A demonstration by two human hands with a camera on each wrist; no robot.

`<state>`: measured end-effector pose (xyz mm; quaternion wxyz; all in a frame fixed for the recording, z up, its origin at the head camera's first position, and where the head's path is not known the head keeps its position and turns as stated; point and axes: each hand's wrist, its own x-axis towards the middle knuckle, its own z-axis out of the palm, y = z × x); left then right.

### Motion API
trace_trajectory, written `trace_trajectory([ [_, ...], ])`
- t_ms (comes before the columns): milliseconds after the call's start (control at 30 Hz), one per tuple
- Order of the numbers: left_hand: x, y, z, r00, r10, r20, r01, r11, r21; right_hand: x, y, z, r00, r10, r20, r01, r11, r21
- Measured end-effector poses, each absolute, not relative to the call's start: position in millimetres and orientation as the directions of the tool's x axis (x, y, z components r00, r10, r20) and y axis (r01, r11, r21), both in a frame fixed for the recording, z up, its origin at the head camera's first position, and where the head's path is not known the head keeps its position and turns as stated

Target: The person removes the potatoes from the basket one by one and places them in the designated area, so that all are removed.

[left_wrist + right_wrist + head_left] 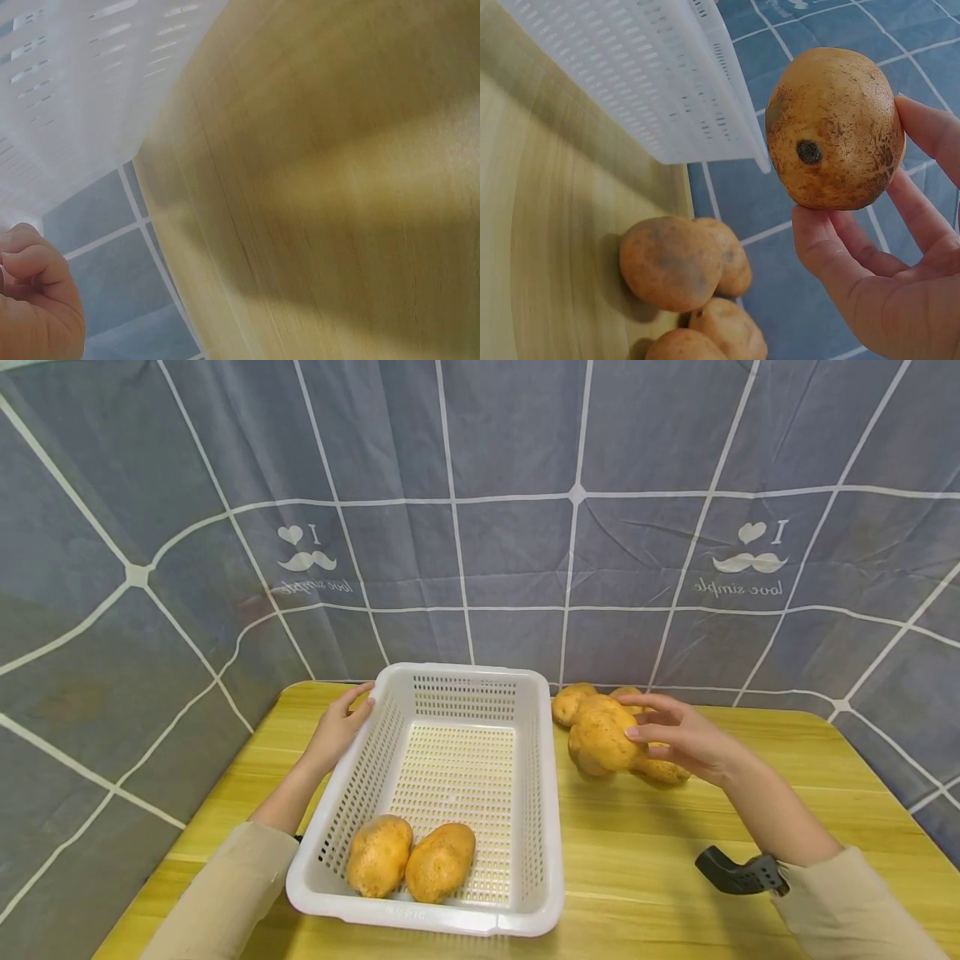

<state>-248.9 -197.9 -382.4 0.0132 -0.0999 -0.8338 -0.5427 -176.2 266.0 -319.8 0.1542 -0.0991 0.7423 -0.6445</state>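
Big yellow-brown roundish potato [602, 733] is being pinched btwn thumb & fingertips of the right hand [686, 739], held up off the yellow wood-grain table [637, 877]; it's located at approx 2-3 o'clock from the middle of the white perforated rectangular plastic basket [550, 777] (12 = away from the person); a dark round spot can be seen on its skin in the R wrist view; just past it, a clump of four loose yellow-brown potatoes [671, 262] is bunched on the table near the basket's 2 o'clock side, partly hidden in the head view.

Basket rim is touched by the left hand [337, 731] at approx 10 o'clock; fingers look bent in the L wrist view, but whether the rim's actually gripped can't be told tbh; two yellow-brown oval potatoes [440, 862] are laid side by side inside, approx 6-7 o'clock.

Black strap [738, 872] is worn at the R wrist, w/ beige long sleeves [855, 902] on both arms; at 12 the table's backed by a grey-blue cloth curtain [510, 552] w/ white grid lines & mirrored lettering.
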Motion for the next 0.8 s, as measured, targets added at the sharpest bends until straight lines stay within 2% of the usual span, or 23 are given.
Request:
trace_trajectory([
  [200, -249, -197, -383, -0.98, 0.159, 0.122, 0.174, 0.373, 0.911, -174, 276, -323, -0.939, -0.325, -0.108, 0.058, 0.158, -0.986],
  [433, -247, -197, -382, -0.969, 0.164, 0.183, 0.232, 0.37, 0.9, -174, 289, -329, -0.941, -0.314, -0.125, 0.068, 0.185, -0.98],
  [800, -245, -197, -378, -0.981, 0.153, 0.117, 0.17, 0.403, 0.899, -173, 312, -338, -0.947, -0.295, -0.126, 0.068, 0.198, -0.978],
])
